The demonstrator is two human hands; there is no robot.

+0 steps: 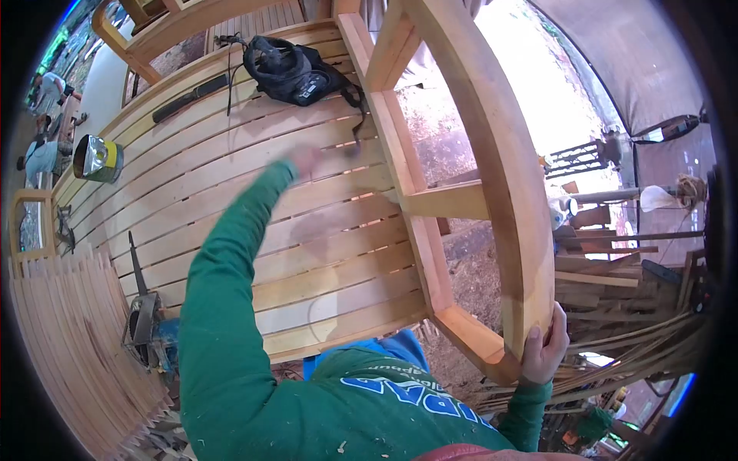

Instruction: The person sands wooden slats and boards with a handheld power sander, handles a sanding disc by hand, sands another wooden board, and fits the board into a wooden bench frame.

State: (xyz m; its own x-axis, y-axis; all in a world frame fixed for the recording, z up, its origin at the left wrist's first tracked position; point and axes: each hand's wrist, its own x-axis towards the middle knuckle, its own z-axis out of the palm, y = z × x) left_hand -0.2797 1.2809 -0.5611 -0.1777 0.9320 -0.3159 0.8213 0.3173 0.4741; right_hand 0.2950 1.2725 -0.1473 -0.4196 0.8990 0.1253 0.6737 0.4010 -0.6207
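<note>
My left hand (307,160) is smeared by motion above the slatted wooden surface (307,246), close to a small dark object (352,150) that I cannot make out. Whether its fingers hold anything does not show. On the other side, my right hand (544,349) grips the near end of a curved wooden armrest (503,146), thumb on top and fingers round the outer edge. This armrest belongs to a wooden frame with short crosspieces (450,201), standing along the slats' right side. A black bag (296,73) with a strap lies farther up the slats.
On the slats lie a long dark tool (191,98) and a cut-open yellow-green can (98,159). A clamp-like metal tool (142,315) is beside a stack of thin wooden strips (73,346). Scrap wood (607,284) is piled at right. People (46,157) are in the left background.
</note>
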